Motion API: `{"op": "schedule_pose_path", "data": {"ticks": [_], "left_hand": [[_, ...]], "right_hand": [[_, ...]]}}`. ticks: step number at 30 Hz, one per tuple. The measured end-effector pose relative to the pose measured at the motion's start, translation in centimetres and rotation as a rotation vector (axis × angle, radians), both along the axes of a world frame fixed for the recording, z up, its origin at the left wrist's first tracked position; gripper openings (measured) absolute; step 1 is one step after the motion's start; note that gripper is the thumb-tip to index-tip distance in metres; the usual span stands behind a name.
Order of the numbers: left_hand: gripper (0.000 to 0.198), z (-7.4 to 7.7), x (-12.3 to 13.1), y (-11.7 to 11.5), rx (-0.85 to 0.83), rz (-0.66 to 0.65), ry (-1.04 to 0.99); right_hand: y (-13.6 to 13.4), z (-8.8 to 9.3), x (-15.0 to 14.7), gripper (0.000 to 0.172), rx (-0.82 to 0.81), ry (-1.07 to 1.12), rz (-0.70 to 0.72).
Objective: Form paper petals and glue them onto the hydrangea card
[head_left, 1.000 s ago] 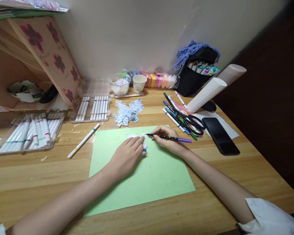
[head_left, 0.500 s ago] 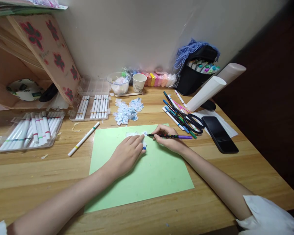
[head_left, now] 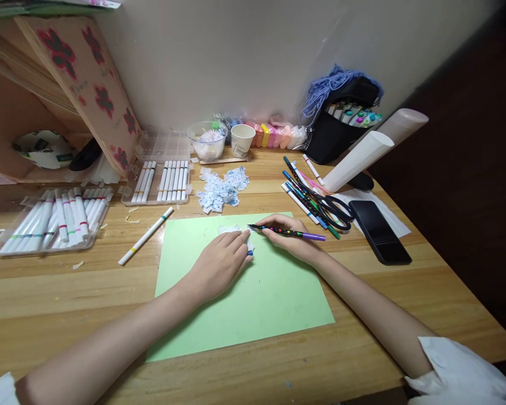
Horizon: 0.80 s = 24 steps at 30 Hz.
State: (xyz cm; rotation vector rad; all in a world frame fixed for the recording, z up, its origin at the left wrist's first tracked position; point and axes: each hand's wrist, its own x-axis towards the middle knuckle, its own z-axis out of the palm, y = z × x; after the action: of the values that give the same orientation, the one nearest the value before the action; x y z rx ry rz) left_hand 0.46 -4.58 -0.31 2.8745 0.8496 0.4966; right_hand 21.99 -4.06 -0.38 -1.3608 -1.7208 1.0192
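A light green sheet of paper (head_left: 253, 304) lies on the wooden desk (head_left: 67, 292). My left hand (head_left: 221, 263) rests on the sheet with its fingers together, pressing small white paper scraps (head_left: 229, 229) near the top edge; a bit of blue shows under the fingertips. My right hand (head_left: 289, 239) grips a black pen with coloured dots and a purple end (head_left: 287, 232). The pen lies nearly flat, its tip pointing left and touching the scraps beside my left fingertips.
A pile of torn blue-white paper bits (head_left: 221, 190) lies behind the sheet. A loose white marker (head_left: 145, 236) and marker trays (head_left: 50, 222) sit left. Pens and scissors (head_left: 320, 205), a black phone (head_left: 379, 232), a paper cup (head_left: 242, 140) and a clear bowl (head_left: 206, 140) stand around.
The pen tip has shifted slightly left toward my left fingertips. Both hands stay in nearly the same place on the sheet.
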Motion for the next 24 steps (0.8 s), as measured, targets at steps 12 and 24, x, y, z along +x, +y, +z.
{"op": "schedule_pose_path", "data": {"ticks": [12, 24], "left_hand": [[0.024, -0.25, 0.00, 0.02, -0.028, -0.004, -0.022], [0.031, 0.28, 0.00, 0.23, -0.125, 0.047, -0.015]], "right_hand": [[0.02, 0.22, -0.09, 0.018, -0.001, 0.006, -0.034], [0.07, 0.09, 0.17, 0.015, 0.002, -0.016, 0.007]]}}
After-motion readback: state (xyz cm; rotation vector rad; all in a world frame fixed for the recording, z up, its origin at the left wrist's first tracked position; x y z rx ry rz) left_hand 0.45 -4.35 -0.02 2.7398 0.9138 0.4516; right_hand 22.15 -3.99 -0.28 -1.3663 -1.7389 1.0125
